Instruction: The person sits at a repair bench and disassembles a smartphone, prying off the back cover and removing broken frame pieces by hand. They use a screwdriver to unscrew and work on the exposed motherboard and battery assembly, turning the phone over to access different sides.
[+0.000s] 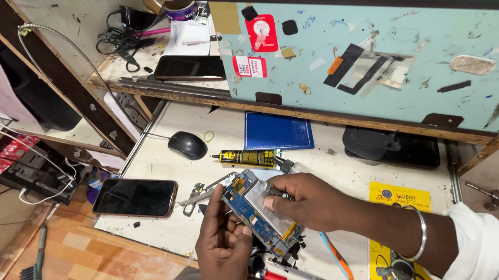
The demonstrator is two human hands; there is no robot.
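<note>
The opened phone [262, 212], circuit board up, is held above the worktable [165, 231], its long axis running from upper left to lower right. The left hand [224, 247] grips its lower-left edge; the right hand [310, 201] pinches its metal shield. A cluttered repair bench with 1 intact smartphone [135, 198], mouse [186, 145] and glue tube [247, 157].

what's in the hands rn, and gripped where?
An opened phone, circuit board showing. Left hand grips its lower left edge; right hand has fingertips on the silver plate at its middle right side.
</note>
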